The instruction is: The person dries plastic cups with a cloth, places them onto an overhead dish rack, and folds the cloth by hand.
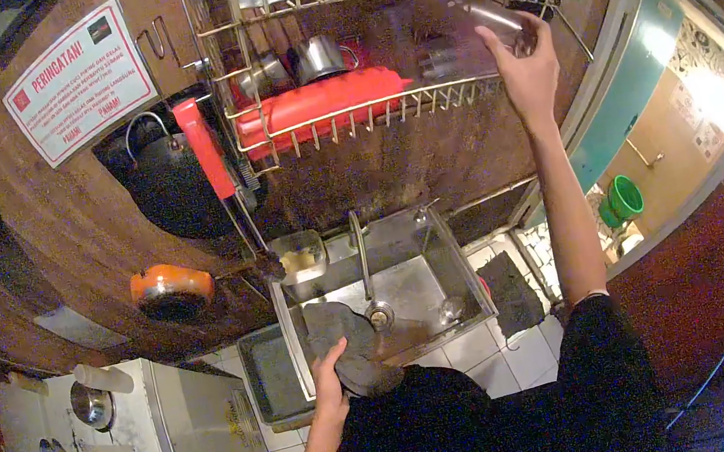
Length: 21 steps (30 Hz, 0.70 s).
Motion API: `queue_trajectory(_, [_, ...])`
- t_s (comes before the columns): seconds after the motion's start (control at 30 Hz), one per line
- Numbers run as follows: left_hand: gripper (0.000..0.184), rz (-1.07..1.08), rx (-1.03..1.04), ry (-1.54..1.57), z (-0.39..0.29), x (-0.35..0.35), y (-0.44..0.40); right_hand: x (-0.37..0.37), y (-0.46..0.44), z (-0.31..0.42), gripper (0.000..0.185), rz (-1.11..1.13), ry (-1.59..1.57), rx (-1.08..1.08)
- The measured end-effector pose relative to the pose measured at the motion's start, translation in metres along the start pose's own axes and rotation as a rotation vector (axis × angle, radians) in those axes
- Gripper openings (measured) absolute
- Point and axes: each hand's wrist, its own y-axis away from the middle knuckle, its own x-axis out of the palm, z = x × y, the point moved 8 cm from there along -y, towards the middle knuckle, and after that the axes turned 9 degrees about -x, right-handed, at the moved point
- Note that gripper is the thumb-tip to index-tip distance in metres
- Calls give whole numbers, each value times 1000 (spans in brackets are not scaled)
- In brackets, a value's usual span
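My right hand [531,68] is raised to the right end of the wall-mounted wire dish rack [336,125]. Its thumb and fingers are closed around a clear drinking glass [487,13], tilted and pointing left into the rack. Low in front of my body, my left hand [330,380] grips a dark grey cloth [342,335] that hangs over the near left edge of the steel sink [409,277]. On the shelf beside the glass are a metal mug [320,58] and a long red object [322,101] whose kind I cannot tell.
A faucet [360,250] rises at the back of the sink, near a clear plastic container [300,257]. Pans hang at left, including an orange pan [170,289]. A white cabinet [153,433] stands lower left. Right, a doorway shows a green bucket [623,198].
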Motion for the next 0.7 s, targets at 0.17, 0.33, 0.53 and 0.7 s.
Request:
queue_trajectory(0.17, [38,12,-12,9,2,0,2,7,-11,6,79,-25,306,-34])
queue_trajectory(0.33, [40,3,-26,1,-3,8,11,39,-22,-11,81,173,392,-58])
queue_trajectory(0.53, [42,16,-51,8,8,-2,1,57,-24,-14,64,217,534,-47])
queue_trajectory(0.7, [41,15,-58,17,9,-1,4,85,-28,-17,60,441,538,15])
